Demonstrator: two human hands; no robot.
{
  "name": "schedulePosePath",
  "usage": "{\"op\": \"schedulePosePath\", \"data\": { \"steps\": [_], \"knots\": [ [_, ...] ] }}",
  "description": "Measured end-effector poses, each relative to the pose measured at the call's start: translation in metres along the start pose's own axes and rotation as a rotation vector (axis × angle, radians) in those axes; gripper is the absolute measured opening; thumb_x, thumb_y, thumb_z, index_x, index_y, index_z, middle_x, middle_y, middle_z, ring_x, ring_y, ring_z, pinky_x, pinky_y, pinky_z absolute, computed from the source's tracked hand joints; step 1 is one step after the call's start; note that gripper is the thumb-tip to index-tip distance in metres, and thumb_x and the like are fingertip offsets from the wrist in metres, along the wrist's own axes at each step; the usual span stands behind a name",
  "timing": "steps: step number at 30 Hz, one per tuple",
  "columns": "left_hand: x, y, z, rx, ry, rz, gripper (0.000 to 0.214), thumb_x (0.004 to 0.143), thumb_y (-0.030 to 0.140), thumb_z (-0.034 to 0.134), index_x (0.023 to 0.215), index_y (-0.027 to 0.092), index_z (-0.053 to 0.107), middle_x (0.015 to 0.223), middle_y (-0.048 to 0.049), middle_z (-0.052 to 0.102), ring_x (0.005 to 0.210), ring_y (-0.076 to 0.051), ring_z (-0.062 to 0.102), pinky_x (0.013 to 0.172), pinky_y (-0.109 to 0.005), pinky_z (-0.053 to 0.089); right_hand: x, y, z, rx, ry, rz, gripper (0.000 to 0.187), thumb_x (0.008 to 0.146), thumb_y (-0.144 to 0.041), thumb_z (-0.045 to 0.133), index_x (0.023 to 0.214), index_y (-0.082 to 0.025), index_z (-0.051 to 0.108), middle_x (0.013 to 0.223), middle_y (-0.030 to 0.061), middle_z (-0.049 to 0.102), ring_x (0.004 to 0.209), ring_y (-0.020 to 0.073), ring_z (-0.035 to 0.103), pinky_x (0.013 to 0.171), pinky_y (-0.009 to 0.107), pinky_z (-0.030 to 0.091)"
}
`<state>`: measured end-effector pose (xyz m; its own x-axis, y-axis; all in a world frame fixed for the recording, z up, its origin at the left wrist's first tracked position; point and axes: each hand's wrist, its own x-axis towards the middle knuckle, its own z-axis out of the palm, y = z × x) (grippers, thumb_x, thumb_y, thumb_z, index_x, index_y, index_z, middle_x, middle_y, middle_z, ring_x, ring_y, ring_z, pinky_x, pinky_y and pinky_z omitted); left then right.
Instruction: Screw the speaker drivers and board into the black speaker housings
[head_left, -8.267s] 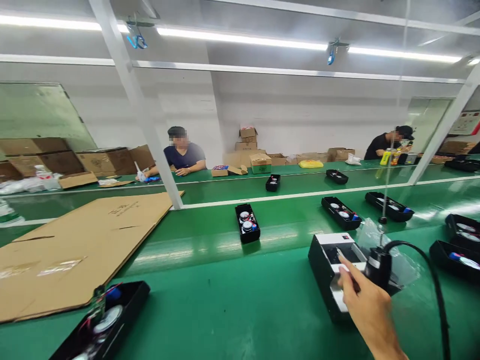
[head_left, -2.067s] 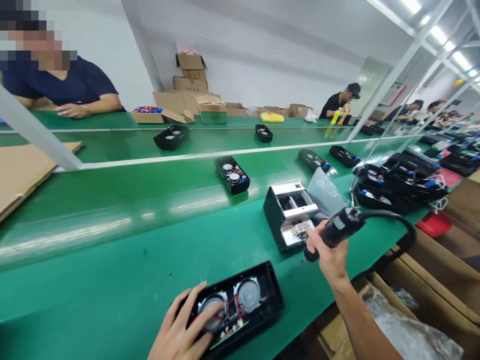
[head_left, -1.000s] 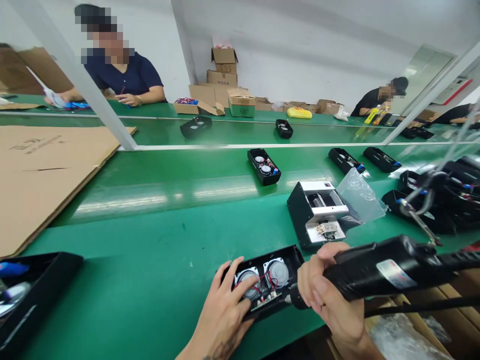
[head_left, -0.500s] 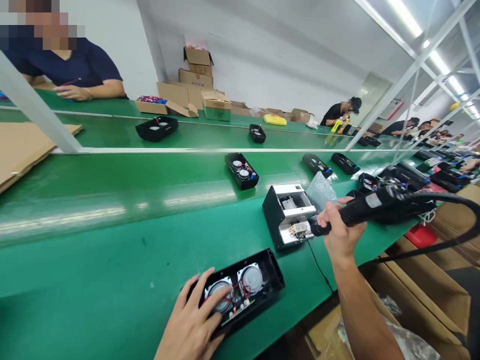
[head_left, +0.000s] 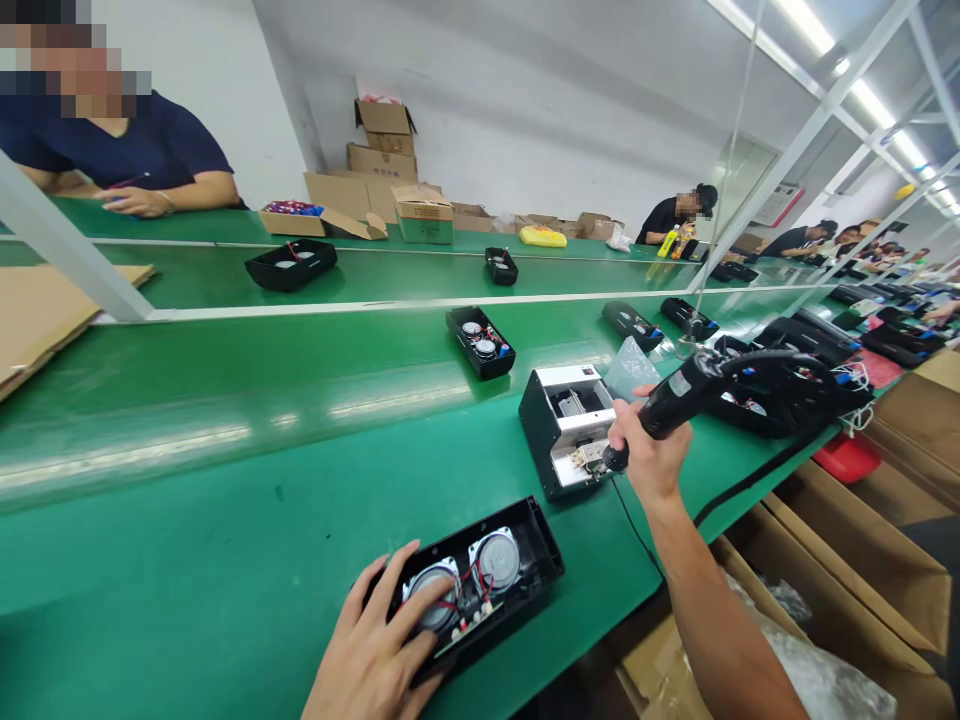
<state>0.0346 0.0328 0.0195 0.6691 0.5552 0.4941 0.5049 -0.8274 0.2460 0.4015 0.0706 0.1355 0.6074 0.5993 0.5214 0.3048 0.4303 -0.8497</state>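
My left hand (head_left: 382, 630) grips the left end of a black speaker housing (head_left: 536, 590), its fingers reaching over the rim and one finger lying across the nearer driver. Inside the housing are two round speaker drivers (head_left: 497, 558), red wires and a small circuit board. My right hand (head_left: 654, 450) is wrapped around a black electric screwdriver (head_left: 679, 393), which slants with its nose down to the left. That nose is at the front of a black and silver screw feeder (head_left: 568, 425); the bit's tip is too small to make out.
Behind the feeder lie a clear plastic bag (head_left: 631, 372) and several more housings, one (head_left: 481, 343) with its drivers showing. A white frame bar (head_left: 360, 305) crosses the bench. Cardboard boxes (head_left: 862, 560) stand below its right edge. A person (head_left: 127, 150) sits across at the left.
The screwdriver has tilted more upright, its rear end raised and its nose lowered slightly at the feeder. My left hand keeps its grip on the housing. The view has shifted slightly.
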Motion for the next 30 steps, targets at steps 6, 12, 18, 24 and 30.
{"op": "schedulePosePath", "data": {
  "steps": [6, 12, 18, 24, 30],
  "knots": [
    [0.001, -0.001, 0.001, -0.002, 0.012, -0.004, 0.043, 0.062, 0.044, 0.111, 0.080, 0.032, 0.073, 0.137, 0.0123, 0.078, 0.156, -0.035, 0.048, 0.146, -0.041, 0.008, -0.004, 0.001, -0.003, -0.007, -0.040, 0.012, 0.032, 0.094, -0.037, 0.086, 0.108, -0.024, 0.061, 0.053, -0.0113, 0.060, 0.041, 0.0140, 0.052, 0.050, 0.030, 0.046],
    [0.001, -0.001, 0.001, -0.015, 0.019, 0.005, 0.042, 0.063, 0.043, 0.110, 0.079, 0.032, 0.072, 0.137, 0.0129, 0.078, 0.161, -0.032, 0.042, 0.146, -0.038, 0.006, -0.001, -0.001, -0.003, 0.025, 0.002, -0.011, 0.032, 0.094, -0.039, 0.086, 0.105, -0.024, 0.060, 0.054, -0.0120, 0.058, 0.042, 0.0141, 0.052, 0.051, 0.031, 0.047],
    [0.002, 0.000, -0.001, -0.040, 0.035, -0.013, 0.050, 0.055, 0.039, 0.115, 0.080, 0.032, 0.073, 0.137, 0.0136, 0.078, 0.156, -0.033, 0.047, 0.146, -0.037, 0.008, -0.001, 0.002, -0.001, -0.024, -0.080, 0.082, 0.035, 0.088, -0.041, 0.090, 0.102, -0.024, 0.062, 0.053, -0.0101, 0.057, 0.041, 0.0139, 0.051, 0.044, 0.028, 0.044],
    [0.006, 0.001, -0.004, -0.010, 0.012, 0.002, 0.050, 0.059, 0.045, 0.114, 0.077, 0.030, 0.070, 0.134, 0.0110, 0.079, 0.160, -0.033, 0.042, 0.146, -0.038, 0.006, -0.045, -0.024, -0.009, 0.178, -0.285, 0.278, 0.031, 0.096, -0.035, 0.089, 0.113, -0.026, 0.065, 0.056, -0.0112, 0.054, 0.041, 0.0107, 0.048, 0.045, 0.024, 0.041],
    [0.009, 0.009, -0.012, 0.064, -0.058, 0.003, 0.048, 0.066, 0.051, 0.112, 0.078, 0.028, 0.071, 0.133, 0.0109, 0.078, 0.153, -0.036, 0.045, 0.143, -0.043, 0.006, -0.118, -0.089, 0.015, 0.473, -0.350, 0.205, 0.014, 0.109, -0.038, 0.072, 0.120, -0.036, 0.063, 0.057, -0.0112, 0.045, 0.038, 0.0119, 0.040, 0.039, 0.025, 0.037]
  ]
}}
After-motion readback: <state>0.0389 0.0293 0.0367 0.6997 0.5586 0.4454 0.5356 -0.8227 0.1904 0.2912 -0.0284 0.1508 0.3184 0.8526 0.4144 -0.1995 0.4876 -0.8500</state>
